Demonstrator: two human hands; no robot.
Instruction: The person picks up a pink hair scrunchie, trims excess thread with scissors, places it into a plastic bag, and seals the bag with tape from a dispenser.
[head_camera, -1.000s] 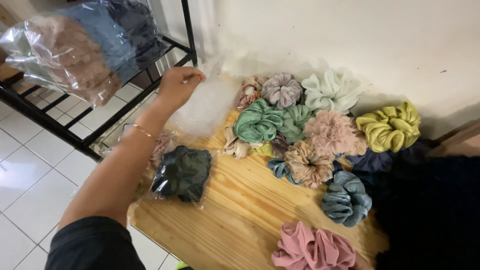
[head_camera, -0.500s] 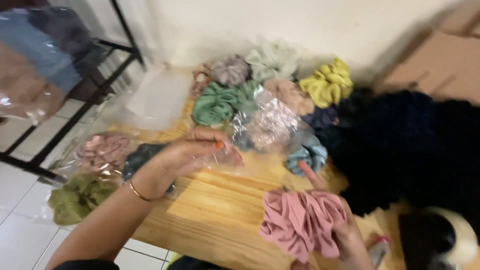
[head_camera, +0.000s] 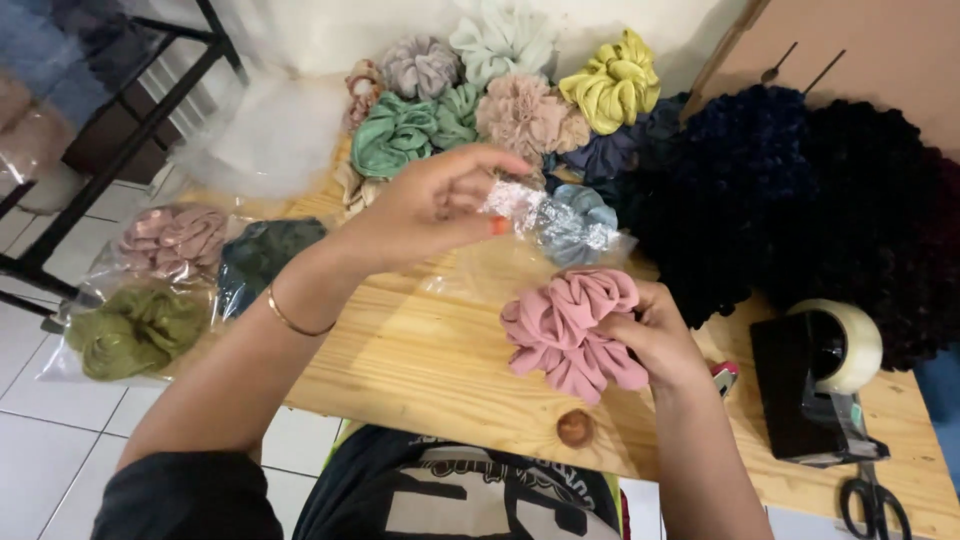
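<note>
Pink scrunchie and clear bag held over the wooden worktop (head_camera: 420, 360).
Right hand (head_camera: 655, 335) grip closed around the pink scrunchie (head_camera: 570, 330), centred on the worktop; left hand (head_camera: 430, 205) pinches the clear bag (head_camera: 545, 225) just above it, mouth raised.

My left hand (head_camera: 420, 205) hung above the wooden table (head_camera: 420, 360), pinching a clear bag (head_camera: 545, 225); my right hand (head_camera: 655, 340) sat right of it, nearer me, gripping a scrunchie (head_camera: 565, 330). Behind both lay a heap of loose scrunchies (head_camera: 500, 95). Bagged scrunchies (head_camera: 170, 285) lay at the table's left edge. A tape dispenser (head_camera: 815, 385) stood far right, scissors (head_camera: 875, 500) before it.
</note>
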